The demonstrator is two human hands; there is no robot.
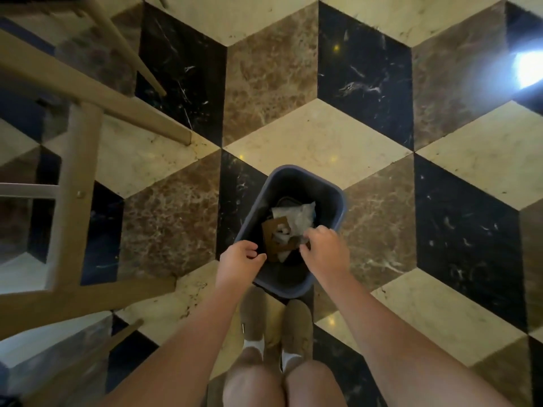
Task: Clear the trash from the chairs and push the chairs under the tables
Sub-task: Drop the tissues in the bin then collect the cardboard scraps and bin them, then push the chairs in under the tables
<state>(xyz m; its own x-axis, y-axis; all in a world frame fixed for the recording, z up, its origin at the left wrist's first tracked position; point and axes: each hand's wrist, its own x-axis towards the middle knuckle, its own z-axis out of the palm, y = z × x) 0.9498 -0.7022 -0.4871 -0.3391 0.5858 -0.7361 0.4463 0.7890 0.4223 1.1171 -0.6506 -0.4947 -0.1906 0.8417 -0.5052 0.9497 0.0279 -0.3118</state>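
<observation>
Trash (291,230), light crumpled paper and card, lies in the bin (338,198) below my loosely curled, seemingly empty left grip (241,259) and right grip (323,248); I'd pinch edges.

Crumpled trash (291,227) inside blue bin (338,198)

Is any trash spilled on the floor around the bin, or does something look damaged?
Nothing stands out. The trash, brown card and pale wrappers, lies inside the grey bin, which stands upright on the tiled floor. No litter shows on the tiles nearby.
</observation>
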